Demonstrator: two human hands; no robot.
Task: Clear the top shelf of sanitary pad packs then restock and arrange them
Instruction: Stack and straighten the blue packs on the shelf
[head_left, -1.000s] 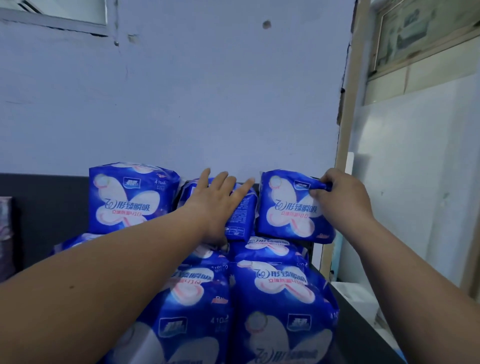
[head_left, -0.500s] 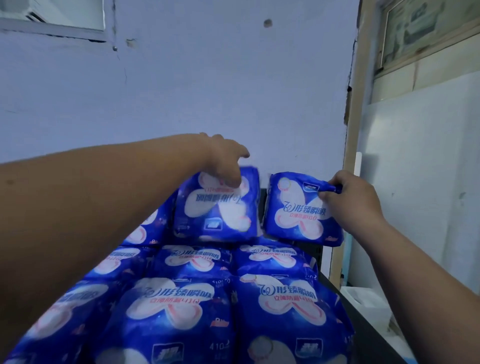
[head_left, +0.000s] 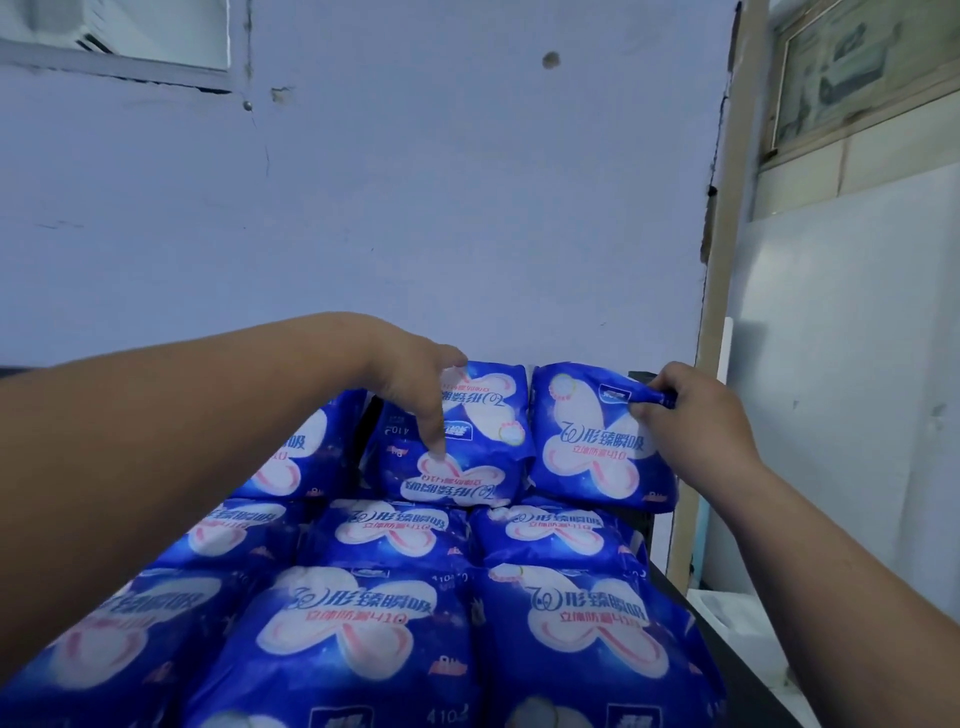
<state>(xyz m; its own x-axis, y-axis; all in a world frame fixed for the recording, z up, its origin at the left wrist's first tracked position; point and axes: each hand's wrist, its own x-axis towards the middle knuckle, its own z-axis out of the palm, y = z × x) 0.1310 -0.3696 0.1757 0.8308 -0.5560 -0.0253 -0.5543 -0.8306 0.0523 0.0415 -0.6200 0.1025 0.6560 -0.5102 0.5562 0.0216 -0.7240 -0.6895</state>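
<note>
Pinching the rear right pack (head_left: 592, 452) by its top corner in the right hand (head_left: 696, 421); pressing the left hand (head_left: 410, 384), fingers straight, on the middle pack (head_left: 457, 483). Beneath both, dark shelf (head_left: 735, 667); beyond, blue wall (head_left: 467, 208).

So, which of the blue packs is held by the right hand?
The pack at the right end of the back row: the right hand pinches its upper right corner. The left hand touches the middle pack beside it.
</note>
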